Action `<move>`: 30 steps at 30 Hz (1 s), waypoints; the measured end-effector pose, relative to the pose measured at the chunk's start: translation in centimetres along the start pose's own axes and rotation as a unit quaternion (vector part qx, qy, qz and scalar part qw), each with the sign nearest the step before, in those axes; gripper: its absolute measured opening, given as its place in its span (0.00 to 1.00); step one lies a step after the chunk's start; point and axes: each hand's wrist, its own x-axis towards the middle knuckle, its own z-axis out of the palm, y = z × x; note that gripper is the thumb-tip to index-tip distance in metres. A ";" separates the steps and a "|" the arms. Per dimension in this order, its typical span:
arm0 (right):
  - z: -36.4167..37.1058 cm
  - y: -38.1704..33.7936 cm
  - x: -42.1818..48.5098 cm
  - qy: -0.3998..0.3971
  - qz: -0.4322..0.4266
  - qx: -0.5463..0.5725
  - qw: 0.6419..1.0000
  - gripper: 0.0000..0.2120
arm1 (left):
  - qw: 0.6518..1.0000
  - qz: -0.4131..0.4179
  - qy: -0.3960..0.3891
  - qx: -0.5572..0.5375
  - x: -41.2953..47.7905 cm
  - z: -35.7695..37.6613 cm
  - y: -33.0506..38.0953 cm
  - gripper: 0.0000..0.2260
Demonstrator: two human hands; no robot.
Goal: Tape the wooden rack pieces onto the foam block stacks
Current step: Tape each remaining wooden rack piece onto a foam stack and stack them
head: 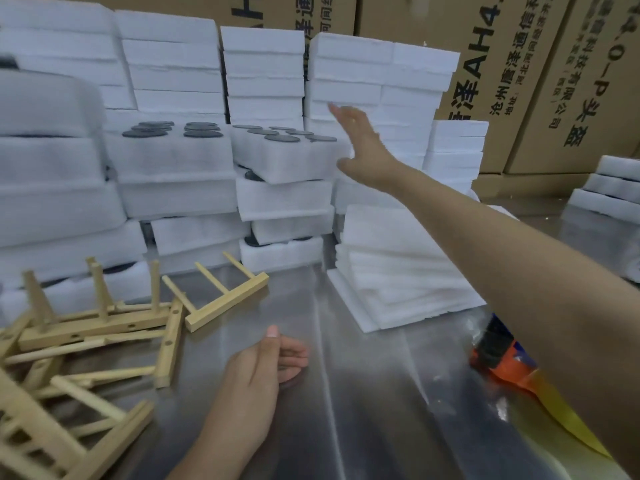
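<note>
Steel tabletop (363,393) fronts foam block stacks (173,161) and cartons (519,64); right hand (363,143) fingers spread, left hand (263,368) loosely curled, empty.

So the wooden rack pieces (104,323) are heaped at the front left of the table (346,393), one lying a bit apart toward the middle. Foam block stacks (263,81) run along the back, with discs (277,135) on top of a couple. A lower foam pile (398,271) sits right of centre, the tape dispenser (498,355) is near its front right corner, and cardboard boxes (519,64) stand behind everything.
</note>
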 end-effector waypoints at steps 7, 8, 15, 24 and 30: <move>2.9 -4.7 1.0 -0.035 -0.021 -0.118 0.992 0.25 | 1.000 -0.016 0.010 0.006 0.6 0.0 -1.0 0.25; 2.9 -5.5 0.7 -0.026 -0.020 -0.149 0.988 0.24 | 1.000 -0.017 0.014 0.012 0.6 0.0 -1.0 0.25; 1.8 -14.2 -9.3 0.180 -0.094 -0.092 0.975 0.18 | 0.990 -0.070 0.063 -0.103 0.4 0.0 1.6 0.23; 3.8 -16.6 -29.0 -0.011 -0.149 -0.080 0.986 0.17 | 0.934 -0.020 0.183 -0.306 0.0 -5.9 4.8 0.25; 6.0 -14.1 -31.1 -0.057 -0.166 -0.040 0.984 0.20 | 0.987 -0.046 0.105 -0.113 -1.8 -4.0 4.7 0.15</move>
